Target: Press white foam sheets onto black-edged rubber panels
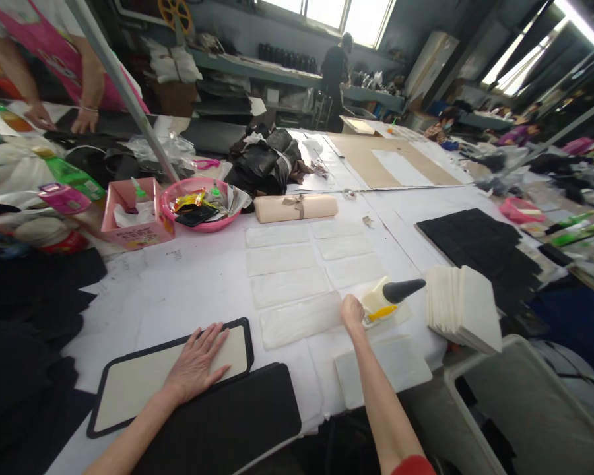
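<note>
My left hand (198,361) lies flat on a cream panel with a black border (141,377), fingers together and thumb spread, pressing on its surface without closing around anything. The panel rests at a slant on the white-covered table (202,277), just beside a plain black panel (232,419) with rounded corners, which lies nearer to me.

My right hand (352,310) is curled at the right end of the nearest translucent white strip (299,321); the fingertips are hidden, so I cannot tell whether I am pinching it. That strip lies flat on the table between my two hands, with more pale strips (281,260) set out in two columns beyond it.

Just right of my curled fingers are a yellow-handled brush (383,313) and a cream container (373,297) with a black cone (403,290). A pale sheet (389,369) lies on my side of them, and a stack of thick white pieces (468,307) leans farther right, above a grey bin (455,379). Past the strips sits a tied peach-coloured roll (277,208), near a pink basin (210,227).
</note>
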`<state>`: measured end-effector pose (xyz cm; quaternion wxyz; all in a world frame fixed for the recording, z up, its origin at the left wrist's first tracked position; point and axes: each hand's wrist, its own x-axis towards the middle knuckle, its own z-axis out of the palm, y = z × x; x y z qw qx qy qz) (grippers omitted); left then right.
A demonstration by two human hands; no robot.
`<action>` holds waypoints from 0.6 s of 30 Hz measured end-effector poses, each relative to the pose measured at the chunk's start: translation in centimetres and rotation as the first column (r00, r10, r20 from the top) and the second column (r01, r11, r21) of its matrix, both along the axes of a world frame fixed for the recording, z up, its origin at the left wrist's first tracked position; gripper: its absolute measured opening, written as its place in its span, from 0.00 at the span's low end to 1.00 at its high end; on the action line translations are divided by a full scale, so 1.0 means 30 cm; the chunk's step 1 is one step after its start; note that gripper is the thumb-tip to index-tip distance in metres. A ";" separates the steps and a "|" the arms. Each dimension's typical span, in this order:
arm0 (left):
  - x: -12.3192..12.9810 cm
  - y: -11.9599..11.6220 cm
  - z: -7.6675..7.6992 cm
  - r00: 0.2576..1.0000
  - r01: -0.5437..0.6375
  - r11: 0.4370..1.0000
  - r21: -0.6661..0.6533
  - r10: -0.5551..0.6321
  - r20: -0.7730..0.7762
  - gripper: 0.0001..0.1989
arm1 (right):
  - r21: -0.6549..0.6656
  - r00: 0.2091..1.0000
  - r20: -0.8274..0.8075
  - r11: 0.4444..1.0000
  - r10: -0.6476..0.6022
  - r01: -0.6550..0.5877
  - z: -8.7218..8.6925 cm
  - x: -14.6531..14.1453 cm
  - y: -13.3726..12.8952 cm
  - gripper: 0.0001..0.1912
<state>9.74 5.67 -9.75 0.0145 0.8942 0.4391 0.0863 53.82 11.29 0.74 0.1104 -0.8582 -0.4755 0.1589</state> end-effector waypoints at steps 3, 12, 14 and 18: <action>0.002 0.000 0.000 1.000 0.005 1.000 0.011 -0.006 0.013 0.38 | -0.037 0.996 0.088 0.999 0.000 0.003 0.113 -0.007 -0.064 0.07; 0.011 0.001 0.017 0.995 -0.030 0.995 -0.091 0.038 0.091 0.37 | 0.406 0.912 -0.313 0.905 0.264 -0.123 0.531 -0.106 -0.317 0.09; 0.019 0.004 0.041 0.991 -0.046 0.989 -0.138 0.063 0.119 0.37 | 0.477 0.857 -0.401 0.872 0.323 -0.105 0.603 -0.139 -0.359 0.13; 0.061 -0.017 0.141 0.947 -0.100 0.989 -0.110 0.129 0.295 0.33 | 0.508 0.775 -0.518 0.859 0.362 -0.062 0.713 -0.206 -0.435 0.18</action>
